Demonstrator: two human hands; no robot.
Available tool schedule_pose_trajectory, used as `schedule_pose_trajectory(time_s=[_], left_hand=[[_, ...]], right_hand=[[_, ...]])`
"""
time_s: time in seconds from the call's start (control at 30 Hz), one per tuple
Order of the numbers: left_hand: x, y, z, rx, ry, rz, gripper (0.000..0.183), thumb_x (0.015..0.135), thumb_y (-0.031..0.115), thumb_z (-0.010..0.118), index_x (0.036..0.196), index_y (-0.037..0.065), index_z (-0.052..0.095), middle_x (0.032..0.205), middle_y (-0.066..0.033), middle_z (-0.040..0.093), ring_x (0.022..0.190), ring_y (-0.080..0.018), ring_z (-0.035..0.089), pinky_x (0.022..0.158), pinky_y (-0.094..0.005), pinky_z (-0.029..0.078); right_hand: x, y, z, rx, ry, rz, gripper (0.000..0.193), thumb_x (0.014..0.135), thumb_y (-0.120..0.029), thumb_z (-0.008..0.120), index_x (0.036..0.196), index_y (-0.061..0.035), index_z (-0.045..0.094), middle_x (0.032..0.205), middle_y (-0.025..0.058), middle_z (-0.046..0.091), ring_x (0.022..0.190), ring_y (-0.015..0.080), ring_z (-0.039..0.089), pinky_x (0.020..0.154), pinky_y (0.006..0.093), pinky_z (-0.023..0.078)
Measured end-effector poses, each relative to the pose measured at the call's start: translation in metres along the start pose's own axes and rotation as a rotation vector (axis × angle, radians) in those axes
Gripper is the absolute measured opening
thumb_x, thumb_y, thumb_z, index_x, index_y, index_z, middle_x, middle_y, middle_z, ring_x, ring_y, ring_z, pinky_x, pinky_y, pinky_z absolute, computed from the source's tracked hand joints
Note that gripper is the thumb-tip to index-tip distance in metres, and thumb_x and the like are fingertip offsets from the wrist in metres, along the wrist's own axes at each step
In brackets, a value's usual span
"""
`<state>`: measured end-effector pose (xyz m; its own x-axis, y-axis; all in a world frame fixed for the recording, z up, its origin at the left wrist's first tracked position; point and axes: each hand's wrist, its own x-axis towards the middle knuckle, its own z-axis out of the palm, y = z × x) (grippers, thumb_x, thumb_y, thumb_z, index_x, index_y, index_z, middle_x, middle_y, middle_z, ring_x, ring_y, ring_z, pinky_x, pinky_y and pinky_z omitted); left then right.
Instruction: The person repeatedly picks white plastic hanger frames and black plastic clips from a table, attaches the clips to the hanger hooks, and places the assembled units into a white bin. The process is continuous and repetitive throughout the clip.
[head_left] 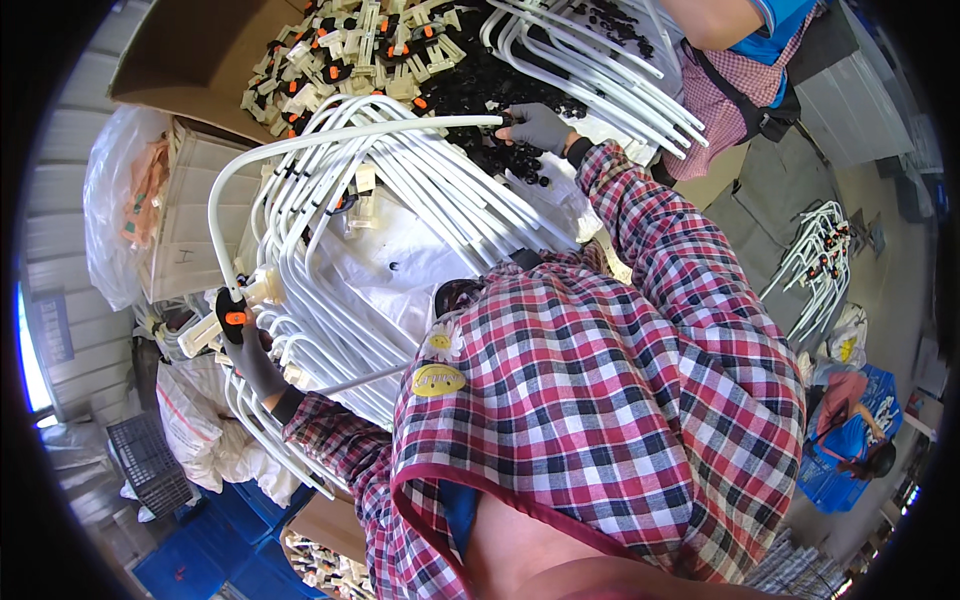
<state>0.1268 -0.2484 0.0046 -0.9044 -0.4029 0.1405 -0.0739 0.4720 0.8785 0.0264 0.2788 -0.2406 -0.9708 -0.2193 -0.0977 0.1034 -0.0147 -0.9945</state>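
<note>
"Starting with the writing, what shows?"

"A yellow oval patch [439,379] with dark lettering, fixed to the checked top [590,400] just below a white flower [442,340]."

"And the arms?"

"The right one reaches far forward, its gloved right hand [540,129] over the far side of the bench [365,262]. The left is bent low, its gloved left hand [258,362] out by the left edge."

"What are the fingers doing?"

"The right fingers pinch one tip of a bent white tube [300,143]; the left ones curl closed about a black clip [231,318] with an orange tab, at the other end."

"Where does that tube lie?"

"Raised above stacked white tubes [470,205] that spread toward the bench's near edge. A carton [180,70] of cream clips [345,45] stands at the far left corner."
</note>
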Motion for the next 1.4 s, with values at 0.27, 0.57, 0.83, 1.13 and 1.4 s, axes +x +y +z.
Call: schedule_pose_trajectory(time_s=[0.27, 0.57, 0.83, 1.13, 1.4], left_hand=[[0.006, 0.014, -0.009, -0.183, -0.231, -0.059, 0.043, 0.098, 0.016, 0.058, 0.14, 0.009, 0.049, 0.095, 0.0059, 0.053, 0.063, -0.0036, 0.037, 0.056, -0.0192, 0.033], [0.024, 0.103, 0.074, -0.052, -0.637, 0.049, 0.03, 0.098, 0.022, 0.058, 0.122, 0.004, 0.059, 0.096, 0.0018, 0.059, 0.066, -0.0052, 0.044, 0.059, -0.0211, 0.035], [0.02, 0.138, 0.113, -0.069, -0.831, 0.016, 0.05, 0.093, 0.024, 0.064, 0.137, 0.004, 0.052, 0.085, 0.0062, 0.053, 0.065, -0.0032, 0.046, 0.056, -0.0187, 0.035], [0.022, 0.155, 0.152, -0.249, -1.285, 0.11, 0.085, 0.078, 0.035, 0.08, 0.146, 0.003, 0.042, 0.105, 0.0007, 0.06, 0.088, -0.0092, 0.056, 0.078, -0.024, 0.046], [0.007, 0.165, 0.222, -0.297, -1.302, 0.084, 0.07, 0.077, 0.018, 0.076, 0.14, 0.002, 0.049, 0.128, -0.0058, 0.059, 0.118, -0.0163, 0.053, 0.104, -0.0324, 0.04]], right_hand=[[-0.009, -0.058, -0.02, -0.098, -0.469, -0.19, 0.04, 0.094, -0.035, 0.067, 0.113, -0.0002, 0.068, 0.097, 0.0051, 0.074, 0.087, 0.0106, 0.067, 0.083, 0.0276, 0.051], [0.039, -0.214, 0.06, -1.016, 0.289, -0.611, 0.055, 0.088, -0.063, 0.059, 0.088, -0.009, 0.068, 0.066, 0.0125, 0.064, 0.065, 0.0341, 0.066, 0.063, 0.0444, 0.051], [0.028, -0.264, 0.067, -0.95, 0.426, -0.957, 0.03, 0.086, -0.035, 0.065, 0.084, -0.0057, 0.062, 0.069, 0.0177, 0.062, 0.07, 0.0385, 0.064, 0.063, 0.0484, 0.049], [0.012, -0.284, 0.091, -1.374, -0.082, -1.054, 0.029, 0.079, -0.047, 0.071, 0.079, -0.0176, 0.071, 0.069, 0.0074, 0.066, 0.073, 0.0288, 0.069, 0.066, 0.0423, 0.054], [-0.007, -0.244, 0.038, -1.309, 0.284, -1.093, 0.019, 0.074, -0.032, 0.067, 0.076, -0.0136, 0.062, 0.075, 0.0064, 0.064, 0.081, 0.0252, 0.064, 0.084, 0.0426, 0.047]])
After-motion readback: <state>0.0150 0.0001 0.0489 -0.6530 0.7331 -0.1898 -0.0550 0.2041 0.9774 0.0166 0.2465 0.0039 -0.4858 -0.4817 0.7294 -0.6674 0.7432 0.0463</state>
